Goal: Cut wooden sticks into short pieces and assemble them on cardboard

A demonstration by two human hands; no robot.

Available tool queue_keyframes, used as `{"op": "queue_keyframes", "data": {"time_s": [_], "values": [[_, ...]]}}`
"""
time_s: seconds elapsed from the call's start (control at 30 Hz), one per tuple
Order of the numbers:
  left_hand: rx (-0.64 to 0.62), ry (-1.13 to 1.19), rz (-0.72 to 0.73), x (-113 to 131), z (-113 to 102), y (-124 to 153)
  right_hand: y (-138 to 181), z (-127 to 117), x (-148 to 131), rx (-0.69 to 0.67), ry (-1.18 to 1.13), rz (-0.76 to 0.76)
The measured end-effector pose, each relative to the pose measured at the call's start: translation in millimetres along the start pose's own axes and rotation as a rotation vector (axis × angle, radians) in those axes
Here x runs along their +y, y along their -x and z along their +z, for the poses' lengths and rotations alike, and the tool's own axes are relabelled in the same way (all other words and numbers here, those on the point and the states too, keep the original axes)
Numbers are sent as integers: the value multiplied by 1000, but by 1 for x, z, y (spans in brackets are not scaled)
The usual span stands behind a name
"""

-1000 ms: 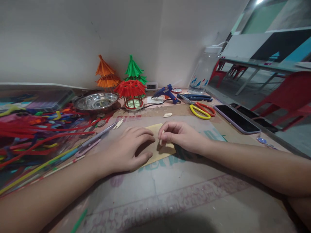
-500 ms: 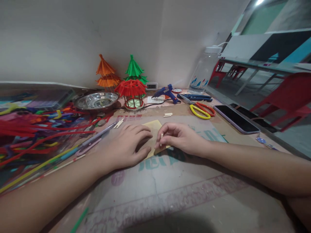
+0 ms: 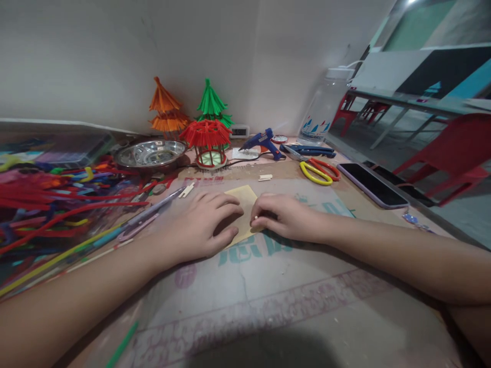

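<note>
A square of pale yellow paper [image 3: 245, 197] lies on the printed plastic sheet in front of me. My left hand [image 3: 203, 222] rests over the paper's left side, palm down, with thumb and fingers apart and nothing in them. Over the right edge of the paper, my right hand [image 3: 278, 214] is pinched on a small pale stick [image 3: 255, 217]; just its light end shows between thumb and finger. More short pale sticks lie in two little groups: one group [image 3: 186, 190] beyond my left hand, another [image 3: 265, 178] behind the paper.
At the back stand red [image 3: 207, 134], green [image 3: 209, 97] and orange [image 3: 161, 99] pipe-cleaner pavilions. A metal bowl [image 3: 126, 158], glue gun [image 3: 264, 140], scissors [image 3: 322, 179], water bottle [image 3: 318, 112] and phone [image 3: 372, 184] surround the sheet. Colourful pipe cleaners [image 3: 49, 214] pile up on the left.
The stick in my right hand has turned from upright, so mostly its end now faces me. My left hand has stayed on the paper. The view has tilted slightly.
</note>
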State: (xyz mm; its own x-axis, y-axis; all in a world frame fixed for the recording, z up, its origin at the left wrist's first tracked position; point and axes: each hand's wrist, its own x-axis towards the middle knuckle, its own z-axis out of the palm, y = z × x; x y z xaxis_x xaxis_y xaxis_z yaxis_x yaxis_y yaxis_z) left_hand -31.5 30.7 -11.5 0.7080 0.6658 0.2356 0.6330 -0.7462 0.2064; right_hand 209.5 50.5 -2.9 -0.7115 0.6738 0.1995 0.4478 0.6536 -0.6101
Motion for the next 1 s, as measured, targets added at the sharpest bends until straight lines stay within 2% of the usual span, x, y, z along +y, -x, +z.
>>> {"op": "queue_keyframes", "data": {"time_s": [0.13,0.33,0.53,0.73,0.87,1.0], "values": [[-4,2,8,0,0,-1,-1,-1,5,11,177,-53],[-11,11,-1,0,0,-1,1,-2,6,-13,339,-240],[-19,4,-8,0,0,-1,2,0,3,6,354,-364],[-21,-8,-15,1,0,-2,2,0,4,35,368,-340],[-22,-13,-16,1,0,-1,2,1,4,59,380,-383],[-19,-9,-19,0,0,-1,2,2,3,44,383,-334]]}}
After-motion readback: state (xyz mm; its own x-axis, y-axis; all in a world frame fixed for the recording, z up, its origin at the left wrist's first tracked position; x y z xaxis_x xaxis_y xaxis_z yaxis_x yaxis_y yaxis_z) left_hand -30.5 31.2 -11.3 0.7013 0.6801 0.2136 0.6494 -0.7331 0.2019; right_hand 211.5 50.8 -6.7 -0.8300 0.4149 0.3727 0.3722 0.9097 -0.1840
